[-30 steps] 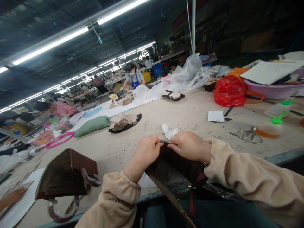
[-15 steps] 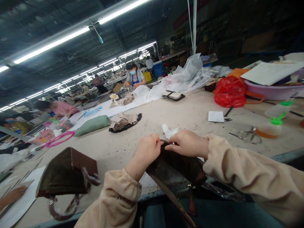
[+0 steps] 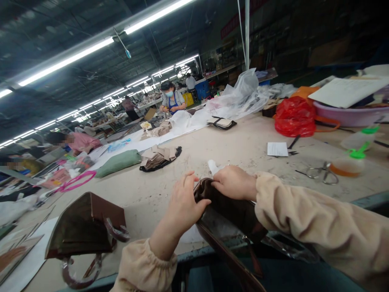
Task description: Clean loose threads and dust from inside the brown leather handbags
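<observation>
A dark brown handbag with its mouth open leans at the table's front edge, its inside facing me. My left hand is around the rim's left corner, thumb on the inner side and fingers outside, loosely curved. My right hand is closed on the upper rim, its fingertips folded over the edge. A small white piece shows just behind the right hand. To the left lies a second brown handbag, tipped over, with plastic-wrapped handles.
Scissors, an amber-filled bottle with a green nozzle and a white card lie at right. Beyond are a red plastic bag and a pink basin. A green cushion lies left; co-workers sit farther back.
My left hand has loosened from its pinch on the rim and spread around the corner, thumb apart. The handbag's rim has bent into folds there. The right hand has shifted slightly left.
</observation>
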